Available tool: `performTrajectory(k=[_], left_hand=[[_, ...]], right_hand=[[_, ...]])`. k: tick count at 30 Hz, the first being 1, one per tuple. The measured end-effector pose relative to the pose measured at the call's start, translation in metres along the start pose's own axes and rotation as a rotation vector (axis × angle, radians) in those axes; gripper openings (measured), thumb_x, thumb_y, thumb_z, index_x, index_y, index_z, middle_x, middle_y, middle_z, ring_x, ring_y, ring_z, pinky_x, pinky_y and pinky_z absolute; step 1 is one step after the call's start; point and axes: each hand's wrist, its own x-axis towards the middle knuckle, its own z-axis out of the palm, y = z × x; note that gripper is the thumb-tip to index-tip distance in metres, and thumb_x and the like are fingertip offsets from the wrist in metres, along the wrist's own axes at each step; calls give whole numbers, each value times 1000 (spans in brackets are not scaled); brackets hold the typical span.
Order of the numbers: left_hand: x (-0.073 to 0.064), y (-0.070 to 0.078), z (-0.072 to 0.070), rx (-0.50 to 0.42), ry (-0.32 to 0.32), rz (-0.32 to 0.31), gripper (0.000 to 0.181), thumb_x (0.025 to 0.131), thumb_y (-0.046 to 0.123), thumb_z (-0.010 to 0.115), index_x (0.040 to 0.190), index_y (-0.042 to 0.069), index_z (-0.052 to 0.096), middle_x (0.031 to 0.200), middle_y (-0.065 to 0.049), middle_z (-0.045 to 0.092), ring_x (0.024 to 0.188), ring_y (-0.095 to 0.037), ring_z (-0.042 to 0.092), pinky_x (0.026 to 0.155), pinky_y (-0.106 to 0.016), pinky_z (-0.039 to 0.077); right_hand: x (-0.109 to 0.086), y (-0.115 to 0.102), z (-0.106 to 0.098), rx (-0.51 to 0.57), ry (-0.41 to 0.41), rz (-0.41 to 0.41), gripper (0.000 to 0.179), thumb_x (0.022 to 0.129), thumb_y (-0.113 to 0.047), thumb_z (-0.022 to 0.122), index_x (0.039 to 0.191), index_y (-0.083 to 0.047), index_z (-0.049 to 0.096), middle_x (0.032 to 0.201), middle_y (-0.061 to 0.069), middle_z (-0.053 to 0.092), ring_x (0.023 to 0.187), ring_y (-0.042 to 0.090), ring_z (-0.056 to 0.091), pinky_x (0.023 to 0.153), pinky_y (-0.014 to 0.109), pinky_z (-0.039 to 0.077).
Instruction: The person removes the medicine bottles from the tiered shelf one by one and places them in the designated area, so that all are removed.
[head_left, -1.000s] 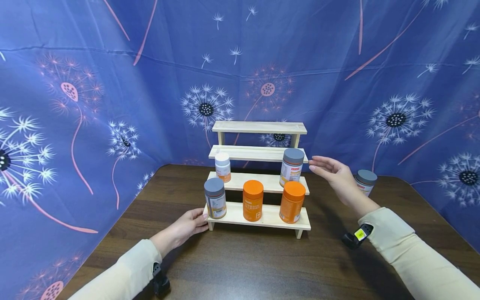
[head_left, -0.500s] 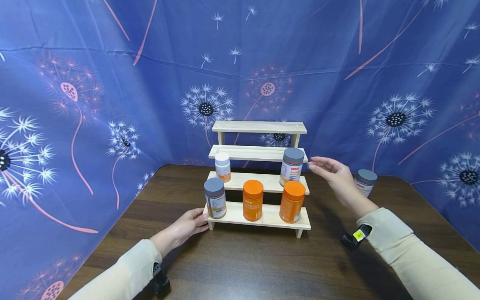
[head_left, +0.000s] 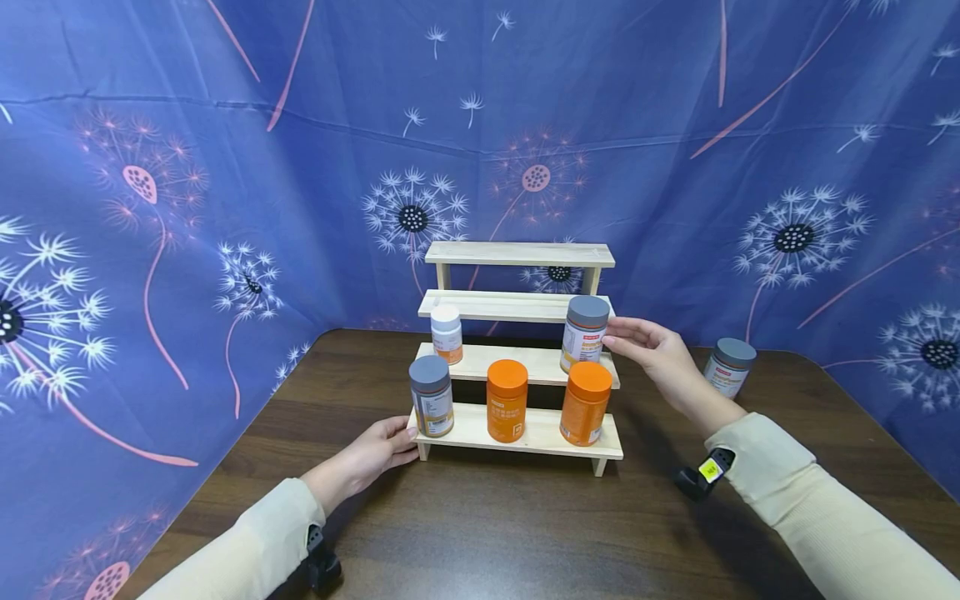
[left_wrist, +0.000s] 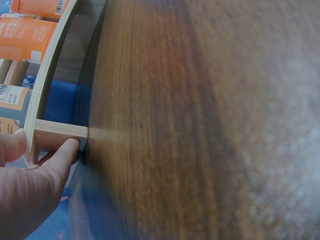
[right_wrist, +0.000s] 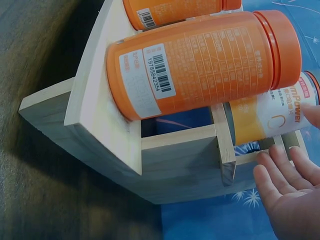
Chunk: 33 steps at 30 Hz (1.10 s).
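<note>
A four-step wooden display stand (head_left: pixel 510 308) stands on the table. At the left end of its lowest step, my left hand (head_left: pixel 367 457) grips the board, the thumb by the upper face and a finger against the short leg (left_wrist: pixel 60 131). My right hand (head_left: pixel 651 350) is beside the grey-lidded jar (head_left: pixel 582 343) at the right of the second step. Its thumb overlaps the jar's label in the right wrist view, and the other fingers extend loosely near the stand's side. Two orange jars, one in the middle (head_left: pixel 506 402) and one at the right (head_left: pixel 585 405), stand upright on the lowest step.
Another grey-lidded jar (head_left: pixel 431 397) stands at the left of the lowest step, below a small white-capped bottle (head_left: pixel 447 335). A further grey-lidded jar (head_left: pixel 729 368) is on the dark wooden table (head_left: pixel 480 533), behind my right forearm. Blue dandelion-print cloth (head_left: pixel 675 125) hangs behind.
My right hand has moved left, from just off the stand's right side to the grey-lidded jar on the second step. The left hand keeps its place on the stand.
</note>
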Motion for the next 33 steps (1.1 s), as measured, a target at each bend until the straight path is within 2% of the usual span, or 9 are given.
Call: performTrajectory(k=[4,7,11,17,20,26,29,33], left_hand=[[0,1,0,-5,-2,1,47,106,10,33,143,-18,23,144,-37,37,137,-44,34,112,-49,38],[1,1,0,-6,-1,1,48,106,10,33,143,-18,23,144,-37,36,138,-44,33,113,-49,38],[1,1,0,-10,8,-3,47,106,10,33,143,-17,23,144,-37,37,138,-44,34,112,-49,38],[1,0,0,-10,3,-3,47,106,10,33,144,-17,23,144,-37,37,138,-44,34,112,-49,38],[1,0,-1,-7,3,-2,47,106,9,33,143,-17,23,144,-37,37,137,-44,34,112,-49,38],[0,0,-1,-13,10,-11,47,106,9,32,144,-16,23,145,-37,34,138,-44,33,113,-50,37],[0,0,-1,-12,12,-16,47,106,9,32,144,-16,22,146,-37,34,138,-44,32,113,-50,37],[0,0,0,-14,8,-12,47,106,9,32,144,-17,22,145,-37,34,138,-44,32,113,-51,36]], right_hand=[[1,-4,2,-23,-13,34,63,91,-36,68,140,-4,47,110,-18,62,104,-5,57,111,40,40],[2,-7,4,-11,-17,42,65,90,-37,68,141,-3,45,113,-13,61,104,-4,55,115,50,35],[4,-9,8,-2,-27,56,69,91,-35,68,144,-2,40,120,-5,58,106,-2,54,115,48,34],[7,-10,13,10,-56,57,70,91,-31,68,147,-1,36,142,21,48,110,3,53,116,48,34],[8,-10,14,17,-67,46,69,91,-31,68,146,-3,36,143,20,47,111,2,54,116,45,35],[9,-8,16,30,-67,38,65,91,-30,69,143,-4,40,130,3,57,106,-3,57,109,32,42],[9,-7,16,16,-76,47,66,91,-31,69,144,-4,40,133,8,56,108,1,57,108,31,42],[9,-6,19,1,-107,69,70,92,-29,67,148,-4,34,143,21,48,122,20,53,112,41,40]])
